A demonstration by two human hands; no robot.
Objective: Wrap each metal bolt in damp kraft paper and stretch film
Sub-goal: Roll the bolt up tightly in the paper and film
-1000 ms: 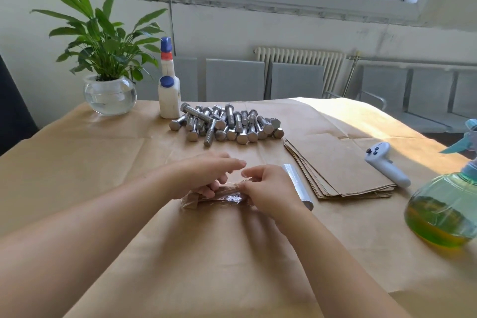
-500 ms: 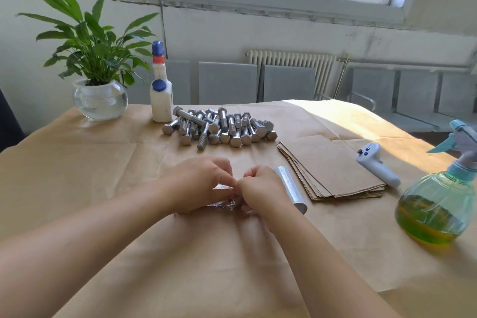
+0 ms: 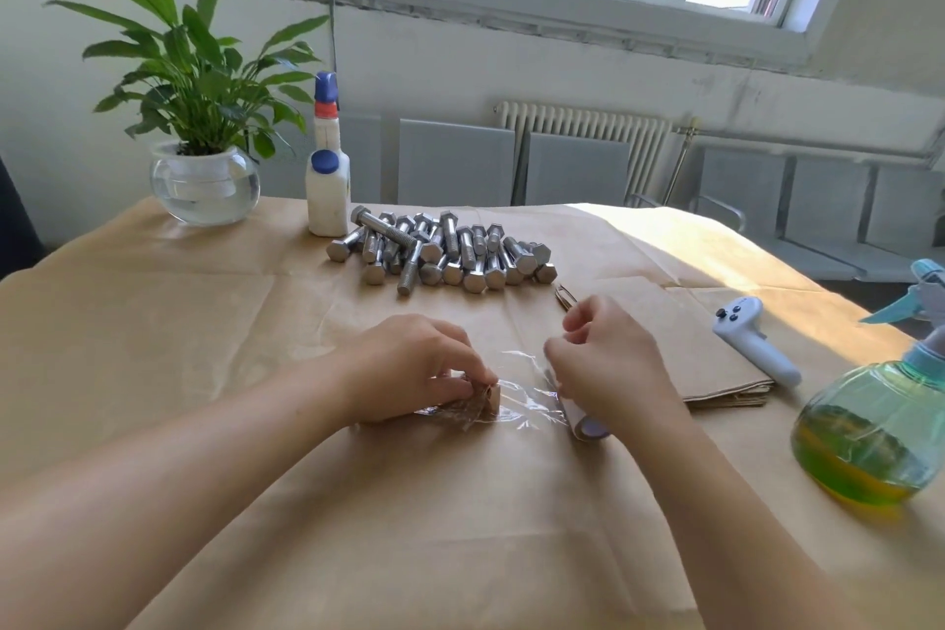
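My left hand (image 3: 414, 368) grips a bolt wrapped in kraft paper (image 3: 480, 402) and holds it down on the paper-covered table (image 3: 153, 322). My right hand (image 3: 608, 368) grips the stretch film roll (image 3: 583, 420), just right of the bolt. A sheet of clear film (image 3: 526, 389) stretches between the roll and the wrapped bolt. A pile of several bare metal bolts (image 3: 445, 253) lies farther back. A stack of kraft paper sheets (image 3: 690, 348) lies to the right of my right hand.
A green spray bottle (image 3: 879, 430) stands at the right edge, with a white controller (image 3: 751, 340) beside the paper stack. A white glue bottle (image 3: 327, 169) and a plant in a glass bowl (image 3: 204, 179) stand at the back left.
My right hand has moved to the right with the roll, drawing out a length of film from the wrapped bolt. My left hand stays on the bolt.
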